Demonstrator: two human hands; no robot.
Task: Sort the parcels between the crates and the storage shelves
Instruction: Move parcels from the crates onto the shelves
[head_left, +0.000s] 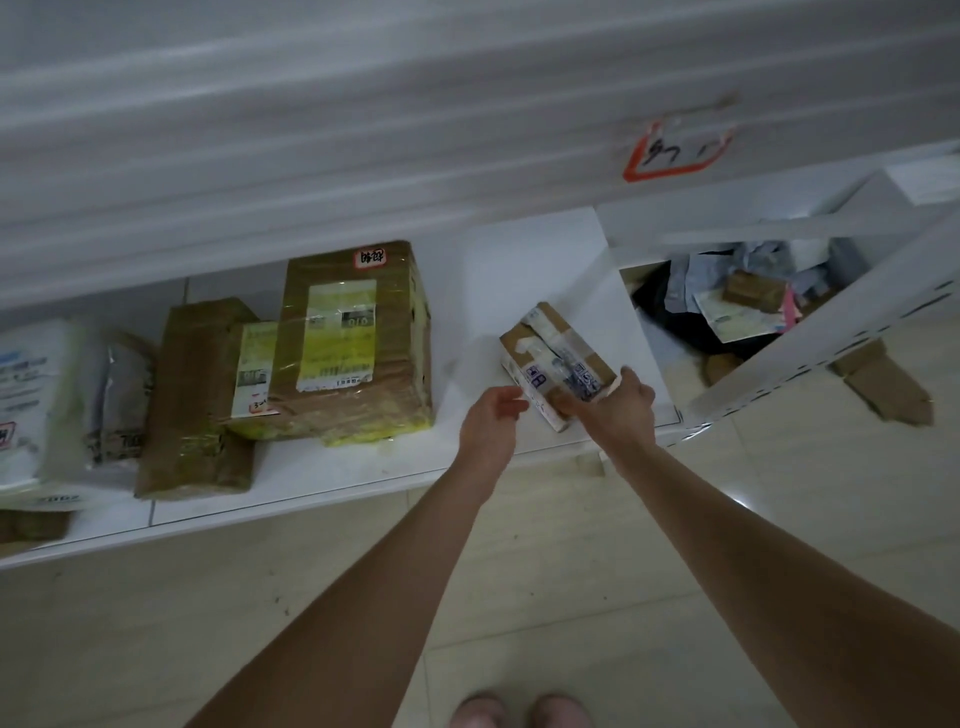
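Grips the box (558, 358) at its near end with the right hand (621, 410), fingers curled under that end and thumb up at the right corner. Shows brown card crossed with white tape, plus a white label with blue print. Hangs or lies aslant over a bare white stretch of the shelf (524, 270), far end pointing away from the gripping hand and leftward; cannot tell whether resting there or just lifted. Holds the left hand (491, 421) just left of the right one, by the box's near-left corner, fingers loosely bent and empty; cannot tell whether touching the label. Meets, well left of the left hand on the same shelf, a big box (358, 338) in clear tape with a yellow-green label, then a smaller yellowish box (254, 374) pressed against it, then a tall box (195, 395) of plain brown, then pale bags (52, 395) at the edge of view. Finds, right of the right hand and beyond it, a white frame (810, 338) around a heap (748, 301) of soft parcels. Shows above that hand, on the blurred white wall, an orange-edged tag (675, 150) with unreadable writing. Leaves a scrap of card (883, 384) on the tiled floor (571, 597) right of the frame, and feet (519, 709) below both arms.
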